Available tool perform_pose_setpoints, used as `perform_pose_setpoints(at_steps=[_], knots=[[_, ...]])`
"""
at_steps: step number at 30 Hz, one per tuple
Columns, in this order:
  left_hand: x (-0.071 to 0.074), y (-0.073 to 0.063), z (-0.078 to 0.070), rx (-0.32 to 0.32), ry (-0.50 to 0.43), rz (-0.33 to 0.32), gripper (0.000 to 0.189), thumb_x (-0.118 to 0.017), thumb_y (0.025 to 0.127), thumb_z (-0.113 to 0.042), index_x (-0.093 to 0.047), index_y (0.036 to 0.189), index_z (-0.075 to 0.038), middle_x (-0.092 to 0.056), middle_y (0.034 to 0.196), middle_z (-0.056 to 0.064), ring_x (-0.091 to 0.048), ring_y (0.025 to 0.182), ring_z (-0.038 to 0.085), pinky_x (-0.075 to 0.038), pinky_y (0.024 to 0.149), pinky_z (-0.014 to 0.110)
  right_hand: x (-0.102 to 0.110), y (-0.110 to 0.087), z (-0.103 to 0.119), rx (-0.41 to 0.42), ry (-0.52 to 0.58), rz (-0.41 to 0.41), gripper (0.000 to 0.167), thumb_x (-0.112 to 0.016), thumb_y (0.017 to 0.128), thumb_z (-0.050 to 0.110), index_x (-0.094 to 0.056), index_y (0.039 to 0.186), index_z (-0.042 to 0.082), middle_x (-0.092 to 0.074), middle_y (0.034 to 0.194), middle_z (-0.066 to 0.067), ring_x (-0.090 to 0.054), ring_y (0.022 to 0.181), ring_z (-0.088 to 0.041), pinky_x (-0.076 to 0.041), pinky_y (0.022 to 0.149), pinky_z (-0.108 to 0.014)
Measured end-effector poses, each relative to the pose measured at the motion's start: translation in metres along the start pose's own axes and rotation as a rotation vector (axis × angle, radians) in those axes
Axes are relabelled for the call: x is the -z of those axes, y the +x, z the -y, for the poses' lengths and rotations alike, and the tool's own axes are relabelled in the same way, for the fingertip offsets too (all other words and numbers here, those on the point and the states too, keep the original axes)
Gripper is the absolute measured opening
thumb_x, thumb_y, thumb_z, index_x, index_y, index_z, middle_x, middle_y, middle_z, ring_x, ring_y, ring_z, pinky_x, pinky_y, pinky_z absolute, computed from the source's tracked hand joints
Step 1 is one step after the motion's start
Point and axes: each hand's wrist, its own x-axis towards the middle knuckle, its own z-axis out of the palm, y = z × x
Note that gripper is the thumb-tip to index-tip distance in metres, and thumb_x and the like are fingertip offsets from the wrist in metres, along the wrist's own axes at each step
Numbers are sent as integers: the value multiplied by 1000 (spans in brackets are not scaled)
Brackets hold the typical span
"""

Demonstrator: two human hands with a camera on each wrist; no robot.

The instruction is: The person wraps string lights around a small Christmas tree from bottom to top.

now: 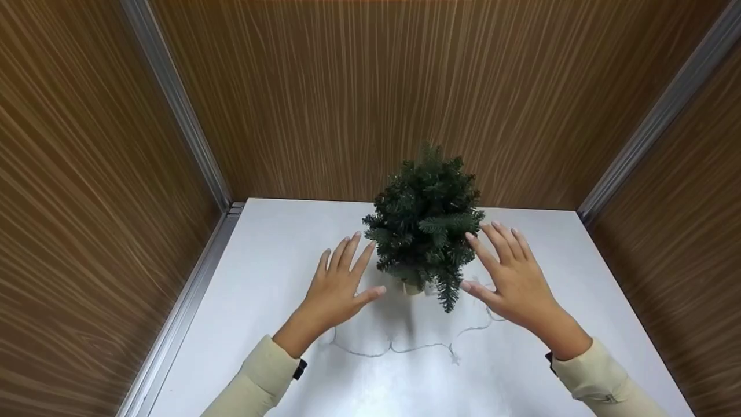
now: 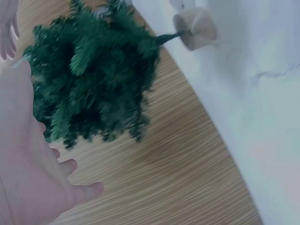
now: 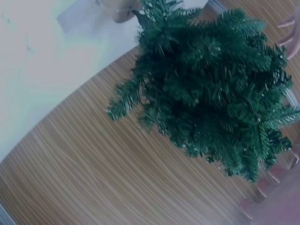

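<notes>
A small green tree (image 1: 425, 220) is standing on its pale round base (image 1: 413, 288) around the middle of the white worktop (image 1: 249, 313), and the left hand (image 1: 336, 289) and right hand (image 1: 515, 284) are hovering at its left and right sides, released, with fingers spread; whether any fingertip is touching the branches, I cannot tell. A thin pale string (image 1: 391, 348) is lying in loose curves on the tree's near side, while a wood-grained wall (image 1: 324, 104) is rising behind the far edge.
</notes>
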Motion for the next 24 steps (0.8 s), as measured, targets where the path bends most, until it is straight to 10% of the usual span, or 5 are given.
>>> perform_pose_setpoints(at_steps=[17, 24], knots=[[-58, -15, -11, 3, -100, 71, 91, -30, 96, -76, -8, 164, -20, -1, 171, 7, -11, 156, 31, -18, 122, 57, -41, -37, 31, -36, 114, -73, 75, -35, 101, 67, -41, 155, 14, -36, 158, -17, -32, 144, -38, -28, 109, -58], [-85, -22, -10, 8, -143, 87, 88, -38, 97, -73, -15, 163, -19, -9, 170, 8, -19, 153, 32, -26, 118, 57, -63, -53, 45, -5, 133, -148, 70, -37, 103, 63, -49, 149, 12, -40, 153, -20, -38, 137, -39, -11, 124, -31]])
